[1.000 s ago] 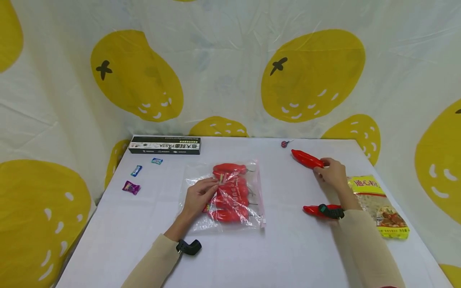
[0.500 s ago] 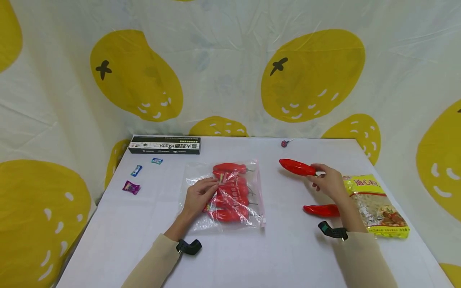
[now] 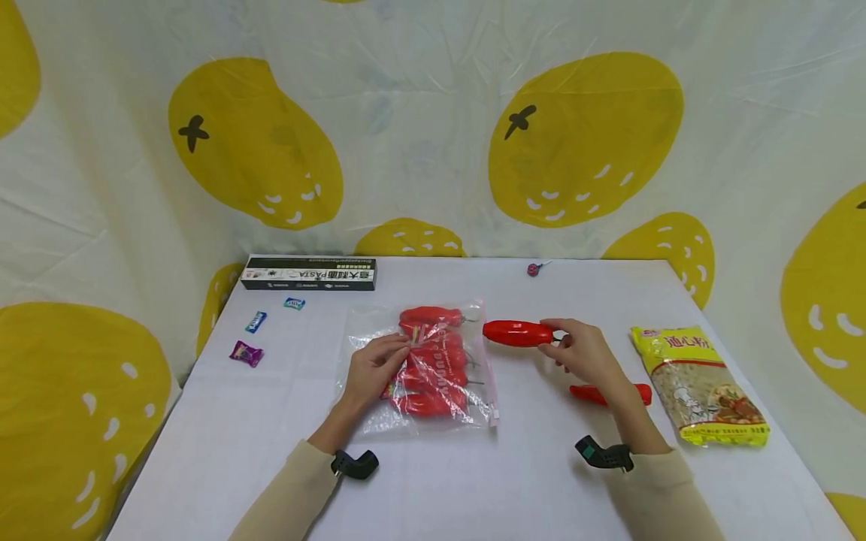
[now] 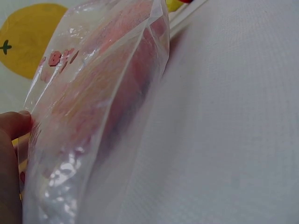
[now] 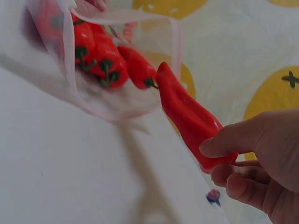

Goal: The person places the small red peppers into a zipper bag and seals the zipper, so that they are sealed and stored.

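Observation:
A clear zip bag (image 3: 368, 421) lies mid-table with several red peppers (image 3: 433, 406) inside. Its pink-edged mouth faces right and gapes in the right wrist view. My left hand (image 3: 370, 373) pinches the bag's upper film; in the left wrist view one fingertip (image 4: 21, 122) shows against the plastic. My right hand (image 3: 585, 352) grips another red pepper (image 3: 517, 333) by its stem end, the tip pointing left at the bag's mouth. In the right wrist view the held pepper (image 5: 189, 116) is just outside the opening. Under the right forearm, one more red pepper (image 3: 591, 393) lies partly hidden.
A yellow-topped pasta packet (image 3: 700, 387) lies at the right. At the back left stands a black-and-white pasta box (image 3: 309, 273). Small wrapped candies, one purple (image 3: 246, 353), lie at the left. A lollipop (image 3: 534, 269) is near the back edge.
The right hand has lifted the pepper from the back right and carried it left to the bag's mouth, turning it level. My left hand and the bag stay put.

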Action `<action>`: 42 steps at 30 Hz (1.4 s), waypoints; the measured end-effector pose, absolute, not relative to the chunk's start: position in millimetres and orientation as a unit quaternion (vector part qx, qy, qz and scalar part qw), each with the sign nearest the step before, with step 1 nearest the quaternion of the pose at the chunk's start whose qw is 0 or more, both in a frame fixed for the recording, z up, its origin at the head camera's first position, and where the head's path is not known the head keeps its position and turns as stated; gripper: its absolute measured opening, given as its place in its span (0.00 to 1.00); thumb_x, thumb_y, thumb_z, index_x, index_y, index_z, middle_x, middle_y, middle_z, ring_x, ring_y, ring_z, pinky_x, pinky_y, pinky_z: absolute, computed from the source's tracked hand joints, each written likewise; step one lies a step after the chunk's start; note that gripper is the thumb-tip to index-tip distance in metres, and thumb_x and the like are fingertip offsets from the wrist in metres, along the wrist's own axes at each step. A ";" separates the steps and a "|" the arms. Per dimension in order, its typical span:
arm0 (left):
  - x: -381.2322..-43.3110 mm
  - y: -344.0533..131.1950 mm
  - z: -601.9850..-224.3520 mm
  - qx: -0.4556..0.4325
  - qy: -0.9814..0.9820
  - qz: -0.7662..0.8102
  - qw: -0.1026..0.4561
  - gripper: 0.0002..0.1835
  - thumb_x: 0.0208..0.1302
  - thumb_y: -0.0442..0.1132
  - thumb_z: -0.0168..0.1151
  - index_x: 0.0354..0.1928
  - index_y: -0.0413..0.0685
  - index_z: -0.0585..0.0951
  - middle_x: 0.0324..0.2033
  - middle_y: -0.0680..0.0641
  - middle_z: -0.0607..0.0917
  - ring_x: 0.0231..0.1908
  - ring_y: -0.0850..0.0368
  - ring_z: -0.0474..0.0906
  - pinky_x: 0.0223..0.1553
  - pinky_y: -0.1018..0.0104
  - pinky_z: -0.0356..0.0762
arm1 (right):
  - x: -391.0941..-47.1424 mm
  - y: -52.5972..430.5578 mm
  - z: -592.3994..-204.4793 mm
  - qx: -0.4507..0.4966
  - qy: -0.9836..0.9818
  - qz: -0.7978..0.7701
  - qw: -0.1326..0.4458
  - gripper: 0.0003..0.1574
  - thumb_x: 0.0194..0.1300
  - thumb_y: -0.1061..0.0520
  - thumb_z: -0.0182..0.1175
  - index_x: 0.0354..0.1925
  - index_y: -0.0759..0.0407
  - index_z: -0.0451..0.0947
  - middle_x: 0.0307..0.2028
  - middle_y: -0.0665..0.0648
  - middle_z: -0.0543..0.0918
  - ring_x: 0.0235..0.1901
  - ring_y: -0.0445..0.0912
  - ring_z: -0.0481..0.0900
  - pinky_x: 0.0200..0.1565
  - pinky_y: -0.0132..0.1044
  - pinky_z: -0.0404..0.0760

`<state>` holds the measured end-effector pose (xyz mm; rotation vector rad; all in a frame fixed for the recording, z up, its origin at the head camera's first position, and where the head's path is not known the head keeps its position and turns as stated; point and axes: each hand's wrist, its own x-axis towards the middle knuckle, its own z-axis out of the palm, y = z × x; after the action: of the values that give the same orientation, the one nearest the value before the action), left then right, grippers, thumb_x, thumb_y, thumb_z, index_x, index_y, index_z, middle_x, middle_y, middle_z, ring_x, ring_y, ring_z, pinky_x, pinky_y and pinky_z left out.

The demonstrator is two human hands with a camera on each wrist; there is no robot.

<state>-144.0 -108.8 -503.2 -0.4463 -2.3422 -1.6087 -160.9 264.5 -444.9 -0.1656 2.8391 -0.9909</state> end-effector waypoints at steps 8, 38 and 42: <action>-143.5 -111.0 -503.7 -0.155 -0.805 -0.560 0.122 0.11 0.62 0.36 0.62 0.43 0.38 0.84 0.48 0.39 0.84 0.55 0.43 0.77 0.57 0.52 0.74 | -160.3 222.2 -448.7 -0.085 0.941 -0.322 0.056 0.33 0.58 0.51 0.65 0.61 0.54 0.70 0.51 0.60 0.79 0.20 0.45 0.75 0.23 0.30 0.78; -145.8 -109.8 -500.7 -0.177 -0.787 -0.563 0.182 0.11 0.58 0.31 0.63 0.43 0.35 0.83 0.49 0.35 0.82 0.53 0.40 0.78 0.53 0.65 0.78 | -172.4 161.1 -459.6 -0.131 0.923 -0.361 0.014 0.20 0.58 0.54 0.64 0.50 0.55 0.78 0.45 0.59 0.85 0.31 0.47 0.82 0.24 0.28 0.79; -145.5 -110.3 -501.6 -0.169 -0.790 -0.561 0.180 0.11 0.58 0.31 0.63 0.43 0.34 0.83 0.49 0.35 0.82 0.54 0.39 0.76 0.53 0.64 0.78 | -177.0 156.4 -467.1 -0.140 0.905 -0.401 0.012 0.18 0.57 0.58 0.64 0.47 0.58 0.78 0.36 0.59 0.84 0.29 0.44 0.77 0.28 0.30 0.77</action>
<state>-145.5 -110.3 -501.6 -0.4782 -2.2325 -1.5853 -177.0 156.4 -467.1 -0.4374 2.8214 -1.2517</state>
